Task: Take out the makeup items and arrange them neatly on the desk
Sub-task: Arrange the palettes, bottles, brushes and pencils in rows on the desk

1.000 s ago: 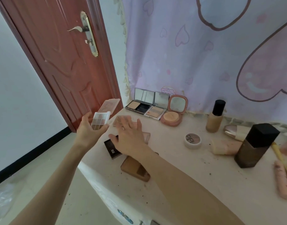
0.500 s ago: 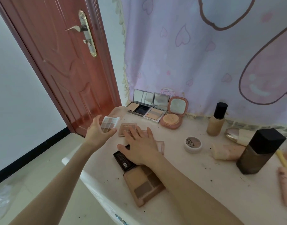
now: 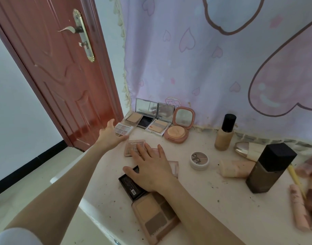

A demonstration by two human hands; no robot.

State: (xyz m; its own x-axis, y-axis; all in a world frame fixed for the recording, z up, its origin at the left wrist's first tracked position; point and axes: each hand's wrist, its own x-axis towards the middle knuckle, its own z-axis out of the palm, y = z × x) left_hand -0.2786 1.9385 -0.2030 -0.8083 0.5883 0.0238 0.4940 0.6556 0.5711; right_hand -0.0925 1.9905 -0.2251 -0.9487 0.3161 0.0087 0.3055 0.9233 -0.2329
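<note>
Palette (image 3: pixel 123 129), small and clear-lidded, sits at the far left corner of the surface (image 3: pixel 222 200), just left of the open compacts (image 3: pixel 151 121). Left hand (image 3: pixel 110 137) is beside it, fingers spread and straight, thumb under its near edge; no clamped grip visible. Its long axis runs left-right, just beyond that palm. Right hand (image 3: pixel 150 167) lies flat, fingers apart, over the flat palettes (image 3: pixel 134 147) nearer in.
</note>
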